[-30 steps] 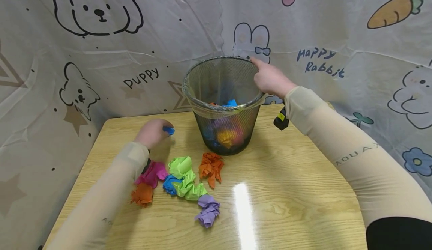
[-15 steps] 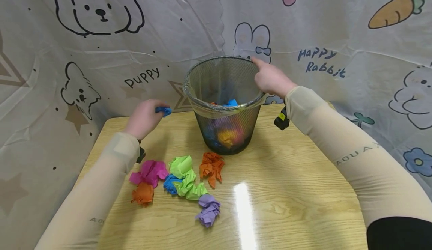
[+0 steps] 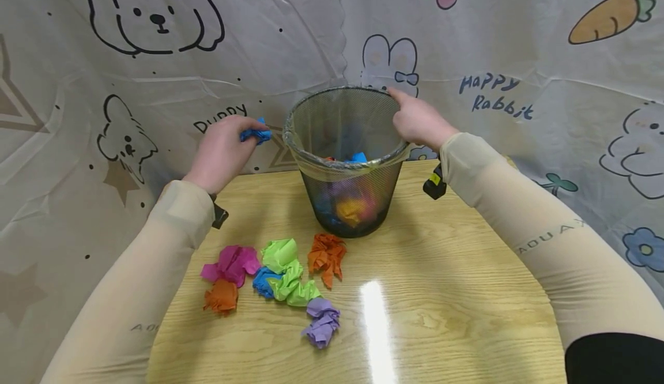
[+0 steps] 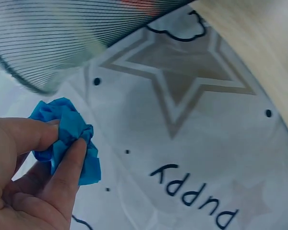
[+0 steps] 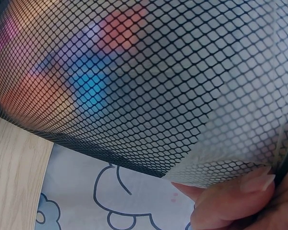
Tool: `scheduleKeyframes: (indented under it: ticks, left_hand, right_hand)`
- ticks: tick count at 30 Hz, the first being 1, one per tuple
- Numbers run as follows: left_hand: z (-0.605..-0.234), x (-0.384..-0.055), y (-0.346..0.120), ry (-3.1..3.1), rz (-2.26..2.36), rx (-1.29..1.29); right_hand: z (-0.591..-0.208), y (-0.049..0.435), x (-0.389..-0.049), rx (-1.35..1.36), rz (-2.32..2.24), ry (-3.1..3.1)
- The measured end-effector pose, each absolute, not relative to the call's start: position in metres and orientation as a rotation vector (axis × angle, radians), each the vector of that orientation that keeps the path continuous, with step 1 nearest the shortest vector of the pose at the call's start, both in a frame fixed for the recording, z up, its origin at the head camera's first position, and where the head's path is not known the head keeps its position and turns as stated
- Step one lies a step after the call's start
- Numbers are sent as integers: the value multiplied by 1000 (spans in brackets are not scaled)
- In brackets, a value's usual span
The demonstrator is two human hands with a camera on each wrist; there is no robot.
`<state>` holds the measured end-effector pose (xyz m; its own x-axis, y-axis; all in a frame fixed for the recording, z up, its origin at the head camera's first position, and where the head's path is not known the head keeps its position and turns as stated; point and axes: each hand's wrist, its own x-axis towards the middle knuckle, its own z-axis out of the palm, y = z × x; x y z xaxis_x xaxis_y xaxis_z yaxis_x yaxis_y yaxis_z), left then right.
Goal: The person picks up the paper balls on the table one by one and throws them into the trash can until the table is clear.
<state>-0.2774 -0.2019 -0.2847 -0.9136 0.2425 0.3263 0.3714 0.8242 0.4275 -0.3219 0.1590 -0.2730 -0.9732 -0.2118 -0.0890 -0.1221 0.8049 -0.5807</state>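
Blue paper [image 4: 69,120] sits pinched between thumb and fingers [image 4: 66,168] of the left hand [image 3: 223,151], raised just outside the bin [image 3: 310,183], near its rim [image 3: 288,136]; I see the right arm [image 3: 500,199] outstretched, right hand [image 3: 420,121] gripping the rim

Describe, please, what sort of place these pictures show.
Probably an indoor tabletop workspace, perhaps a staged one: a wood-grain table, a cartoon-printed cloth hanging behind it, and a mesh bin standing on the table.
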Motion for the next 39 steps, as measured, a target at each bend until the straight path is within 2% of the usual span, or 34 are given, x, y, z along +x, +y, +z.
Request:
scheduleKeyframes:
  ticks: [17,39]
  left_hand:
    - [-239,-274,-155,-2663,-782,-582]
    - [-248,-279,-103,-2751,-654,-919]
  right_hand:
    - [-271,158,-323,-263,-893,2839]
    - [-272,159,-321,-263,-901,2837]
